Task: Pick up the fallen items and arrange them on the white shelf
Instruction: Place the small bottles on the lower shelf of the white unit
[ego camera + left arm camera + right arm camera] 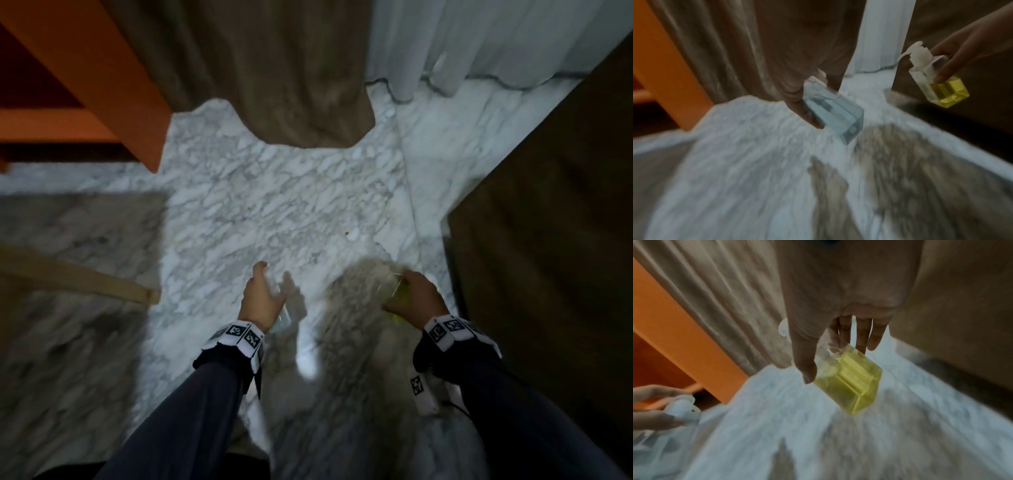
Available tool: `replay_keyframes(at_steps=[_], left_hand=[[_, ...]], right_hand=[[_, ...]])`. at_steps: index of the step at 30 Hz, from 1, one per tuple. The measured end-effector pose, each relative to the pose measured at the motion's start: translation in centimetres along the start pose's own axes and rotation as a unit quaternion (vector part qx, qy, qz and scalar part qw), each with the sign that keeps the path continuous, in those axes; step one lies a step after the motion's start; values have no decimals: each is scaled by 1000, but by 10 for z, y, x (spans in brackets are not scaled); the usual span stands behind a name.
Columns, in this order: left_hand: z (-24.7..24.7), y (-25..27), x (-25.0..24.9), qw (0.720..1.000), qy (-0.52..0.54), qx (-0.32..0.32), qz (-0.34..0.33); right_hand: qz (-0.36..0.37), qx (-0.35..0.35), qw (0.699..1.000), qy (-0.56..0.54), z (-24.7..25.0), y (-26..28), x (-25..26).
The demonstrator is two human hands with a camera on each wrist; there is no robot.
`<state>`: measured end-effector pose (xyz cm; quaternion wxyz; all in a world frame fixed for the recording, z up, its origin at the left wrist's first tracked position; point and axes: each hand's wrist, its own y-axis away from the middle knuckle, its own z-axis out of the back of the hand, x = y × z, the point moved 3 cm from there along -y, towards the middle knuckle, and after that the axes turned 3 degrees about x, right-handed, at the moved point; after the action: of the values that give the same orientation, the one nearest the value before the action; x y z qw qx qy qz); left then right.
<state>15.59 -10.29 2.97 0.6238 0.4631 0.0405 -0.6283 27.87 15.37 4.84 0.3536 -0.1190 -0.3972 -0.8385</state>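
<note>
My left hand grips a clear square pump bottle with pale blue liquid, held tilted above the marble floor; thumb and fingers curl round its upper part. My right hand grips a second clear square bottle holding yellow liquid, its white pump head pointing up and away. In the right wrist view the thumb lies along the yellow bottle's side and the fingers wrap behind it. The white shelf is not in view.
White marble floor spreads ahead. An orange furniture piece stands at the far left, a brown curtain and white curtain hang ahead, and a dark wooden cabinet side rises on the right. A wooden strip lies left.
</note>
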Motion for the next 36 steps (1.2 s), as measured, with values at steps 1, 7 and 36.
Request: replay_keyframes(at_steps=[1,7,36], left_hand=[[21,15,-28,1000,14,-4,-20],[170,127,-216,989,76,-47,-115],[611,594,-221,830,228,-472,-189]], right_hand=[[7,-6,1000,-14,27,19,22],[104,-56,990,-76,208,145,182],[579,132,798,101,234,606,645]])
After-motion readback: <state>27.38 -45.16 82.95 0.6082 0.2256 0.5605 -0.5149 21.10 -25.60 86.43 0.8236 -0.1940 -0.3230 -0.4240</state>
